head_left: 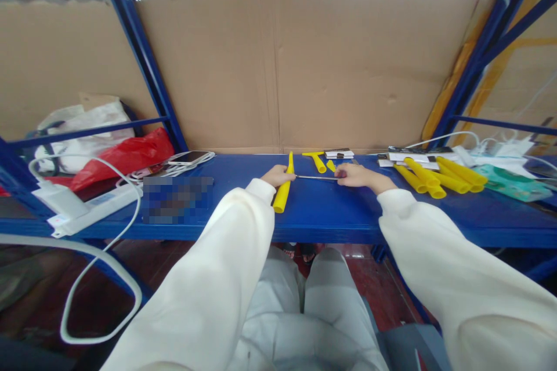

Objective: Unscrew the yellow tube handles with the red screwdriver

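My left hand point(277, 175) is closed round the middle of a yellow tube-like piece point(282, 197) that tapers to a thin upper end. A thin metal rod point(315, 177) runs level from this piece to my right hand point(351, 175), whose fingers are pinched on the rod's right end. Just behind my right hand lie a small yellow piece point(331, 166) and a yellow T-shaped piece point(319, 162).
Several yellow tubes point(452, 175) lie on the blue shelf point(243, 231) at the right, by a green packet point(513, 184). A phone point(190, 157), a white power strip point(96, 208) and a red bag point(124, 156) are at the left. Cardboard point(278, 69) stands behind.
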A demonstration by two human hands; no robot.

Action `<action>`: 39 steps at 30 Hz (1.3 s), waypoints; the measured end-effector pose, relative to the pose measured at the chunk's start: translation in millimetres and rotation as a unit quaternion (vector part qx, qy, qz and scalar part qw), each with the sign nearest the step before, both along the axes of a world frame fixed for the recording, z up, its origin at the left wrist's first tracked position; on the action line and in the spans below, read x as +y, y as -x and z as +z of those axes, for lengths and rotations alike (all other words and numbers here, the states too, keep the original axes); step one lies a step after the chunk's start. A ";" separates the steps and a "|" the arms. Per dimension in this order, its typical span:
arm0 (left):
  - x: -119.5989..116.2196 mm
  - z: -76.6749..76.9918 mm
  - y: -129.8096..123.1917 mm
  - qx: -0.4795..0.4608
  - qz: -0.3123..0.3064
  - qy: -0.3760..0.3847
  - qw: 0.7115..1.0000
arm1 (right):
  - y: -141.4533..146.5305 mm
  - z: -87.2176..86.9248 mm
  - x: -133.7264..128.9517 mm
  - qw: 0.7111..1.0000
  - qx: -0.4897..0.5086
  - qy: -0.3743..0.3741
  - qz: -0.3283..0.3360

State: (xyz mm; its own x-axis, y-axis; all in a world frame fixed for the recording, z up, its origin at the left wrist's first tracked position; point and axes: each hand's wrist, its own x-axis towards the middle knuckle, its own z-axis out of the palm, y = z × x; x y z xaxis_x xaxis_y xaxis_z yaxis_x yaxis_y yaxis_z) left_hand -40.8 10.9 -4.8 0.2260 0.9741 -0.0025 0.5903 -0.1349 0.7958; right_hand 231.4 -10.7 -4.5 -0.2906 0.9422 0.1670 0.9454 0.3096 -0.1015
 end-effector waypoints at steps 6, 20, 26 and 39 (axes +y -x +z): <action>4.3 -2.9 0.0 -0.006 -0.001 -0.007 1.000 | 67.9 -0.8 5.9 0.998 -0.023 -0.008 0.064; 3.2 -4.1 -1.0 -0.021 -0.011 -0.024 0.999 | 137.2 -3.3 33.9 1.000 -0.011 0.019 0.004; -0.6 -1.1 -2.2 -0.002 -0.001 -0.023 1.000 | 135.1 3.6 25.8 0.999 -0.029 0.036 0.007; 1.0 -2.1 -1.4 0.011 -0.004 -0.038 0.999 | 129.6 4.1 25.4 0.997 -0.004 0.080 -0.008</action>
State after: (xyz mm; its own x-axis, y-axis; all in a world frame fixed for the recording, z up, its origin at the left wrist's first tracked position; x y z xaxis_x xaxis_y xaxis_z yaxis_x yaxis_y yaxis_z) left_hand -39.4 11.9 -6.9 0.2340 0.9700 0.0659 0.6064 -0.1986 0.7700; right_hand 101.8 14.7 -0.5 -0.2757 0.9612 0.0125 0.9512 0.2747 -0.1407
